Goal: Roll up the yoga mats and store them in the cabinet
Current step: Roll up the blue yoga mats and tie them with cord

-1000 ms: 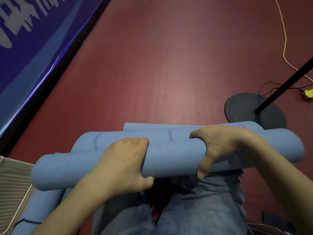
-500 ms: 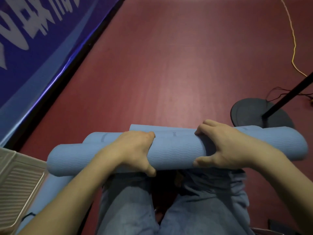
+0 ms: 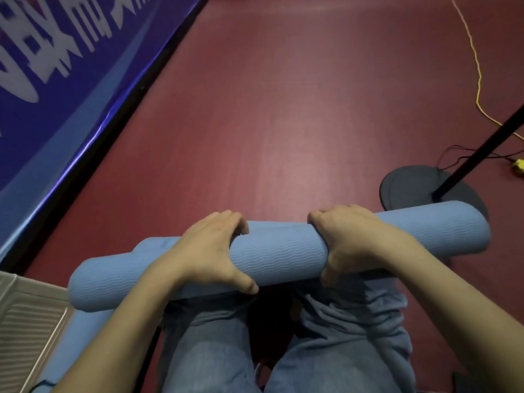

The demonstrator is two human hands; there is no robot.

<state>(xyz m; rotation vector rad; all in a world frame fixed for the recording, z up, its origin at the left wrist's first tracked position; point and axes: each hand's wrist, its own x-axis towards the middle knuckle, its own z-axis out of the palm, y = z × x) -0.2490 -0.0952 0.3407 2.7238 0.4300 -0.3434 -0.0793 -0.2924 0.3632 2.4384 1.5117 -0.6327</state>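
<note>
We grip the rolled blue mat above our knees, left hand and right hand with fingers curled over it and thumbs underneath.

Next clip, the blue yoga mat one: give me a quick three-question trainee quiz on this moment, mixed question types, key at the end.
1. True or false: both the left hand and the right hand grip the rolled blue mat.
2. What lies on the red floor beyond the roll's right end?
A. a round black stand base
B. a green bucket
C. a white towel
3. Fill in: the cord trailing across the floor at upper right is ______ in colour.

Key: 1 true; 2 A, the black stand base; 3 yellow.
</note>
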